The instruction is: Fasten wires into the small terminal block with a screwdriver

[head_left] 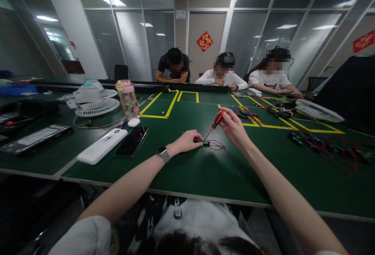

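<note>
My right hand grips an orange and black screwdriver by its handle. The shaft slants down to the left, its tip at a small green circuit board lying on the table. Whether the tip sits in a screw is too small to tell. My left hand, wearing a watch on its wrist, is closed over the board's left end and holds it against the tabletop. Thin red and blue wires loop out from the board's right side. Part of the board is hidden under my left fingers.
Left of my hands lie a dark phone, a white power bank, a bottle and white fans. Piles of wired boards lie on the right. Yellow tape marks the green table. Three people sit opposite.
</note>
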Motion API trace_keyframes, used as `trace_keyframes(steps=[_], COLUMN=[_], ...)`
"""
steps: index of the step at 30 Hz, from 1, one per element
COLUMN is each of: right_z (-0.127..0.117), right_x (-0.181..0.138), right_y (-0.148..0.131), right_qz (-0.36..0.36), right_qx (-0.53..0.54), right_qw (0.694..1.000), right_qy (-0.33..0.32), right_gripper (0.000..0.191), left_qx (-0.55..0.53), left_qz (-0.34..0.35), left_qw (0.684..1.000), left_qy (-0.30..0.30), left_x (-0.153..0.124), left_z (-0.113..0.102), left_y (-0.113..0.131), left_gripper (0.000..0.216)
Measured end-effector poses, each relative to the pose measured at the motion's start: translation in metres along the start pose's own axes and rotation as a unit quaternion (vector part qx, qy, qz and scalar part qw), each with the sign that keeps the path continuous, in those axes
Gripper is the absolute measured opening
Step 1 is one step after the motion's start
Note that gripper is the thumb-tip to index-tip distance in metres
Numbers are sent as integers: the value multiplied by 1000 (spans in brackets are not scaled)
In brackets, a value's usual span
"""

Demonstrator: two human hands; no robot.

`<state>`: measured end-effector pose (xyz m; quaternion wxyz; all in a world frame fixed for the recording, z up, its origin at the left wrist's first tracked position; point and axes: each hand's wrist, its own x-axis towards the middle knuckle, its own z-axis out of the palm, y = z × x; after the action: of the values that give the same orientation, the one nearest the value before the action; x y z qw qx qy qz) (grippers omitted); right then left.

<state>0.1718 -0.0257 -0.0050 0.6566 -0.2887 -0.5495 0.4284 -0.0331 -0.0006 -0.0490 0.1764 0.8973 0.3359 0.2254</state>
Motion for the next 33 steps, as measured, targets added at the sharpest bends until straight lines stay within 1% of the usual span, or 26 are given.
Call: trace_keyframes(steps=[4, 13, 18, 22, 28, 33], right_z=[2, 3, 2, 3, 2, 3], right_x=[-1, -1, -1, -1, 0, -1], right_y=[-2, -2, -4, -2, 2, -1], right_qz=[6, -10, 22, 21, -4, 6], right_qx=[10, 19, 48, 47, 22, 28], right_qw=[1000, 1000, 998, 998, 1000, 999], right_qy=[-19, -12, -28, -19, -1, -21], right_gripper=[31, 23, 31, 30, 25, 33], left_qx=[-13, -11, -5, -4, -4, 0], left_qz=[5, 7, 5, 5, 6, 5], left_qw=[1000, 1000, 1000, 1000, 1000, 1000], left_qy=[7, 10, 10, 7, 10, 11], left_x=[0, 0, -1, 0, 0, 0], left_z=[1, 1, 0, 0, 2, 1], left_y=[-1, -2, 0, 0, -1, 0], left_gripper=[15, 15, 14, 14, 15, 14])
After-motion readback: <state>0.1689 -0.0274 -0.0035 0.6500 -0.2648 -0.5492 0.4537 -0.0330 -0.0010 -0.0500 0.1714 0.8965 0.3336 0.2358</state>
